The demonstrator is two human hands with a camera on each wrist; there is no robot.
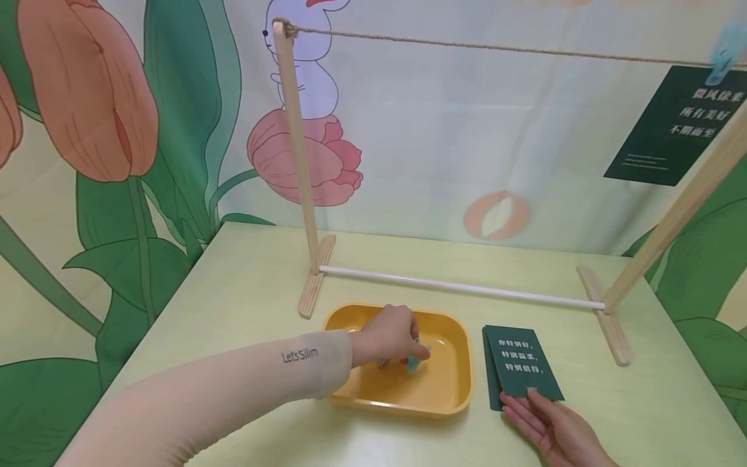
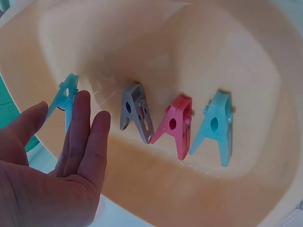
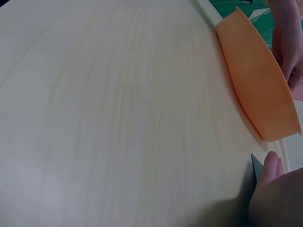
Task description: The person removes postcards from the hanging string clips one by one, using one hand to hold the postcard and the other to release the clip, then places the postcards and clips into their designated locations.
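My left hand point(image 1: 390, 332) reaches into a yellow plastic tray point(image 1: 461, 395) and pinches a light-blue clothespin point(image 2: 65, 97) between thumb and fingers. Beside it in the tray lie a grey clothespin point(image 2: 136, 111), a pink clothespin point(image 2: 176, 125) and another light-blue clothespin point(image 2: 215, 126). To the right of the tray, my right hand point(image 1: 551, 425) holds the near edge of a dark green card point(image 1: 522, 360) with white writing, thumb on top and fingers beneath. That card partly covers another dark green card point(image 1: 492, 383) on the table.
A wooden stand stands behind the tray, with a left post point(image 1: 297, 139), a white crossbar point(image 1: 443, 283) and a twine line point(image 1: 467, 45). At the line's right, a blue clothespin point(image 1: 723, 55) clips a hanging green card point(image 1: 665, 136). A printed cloth point(image 1: 420, 162) hangs behind.
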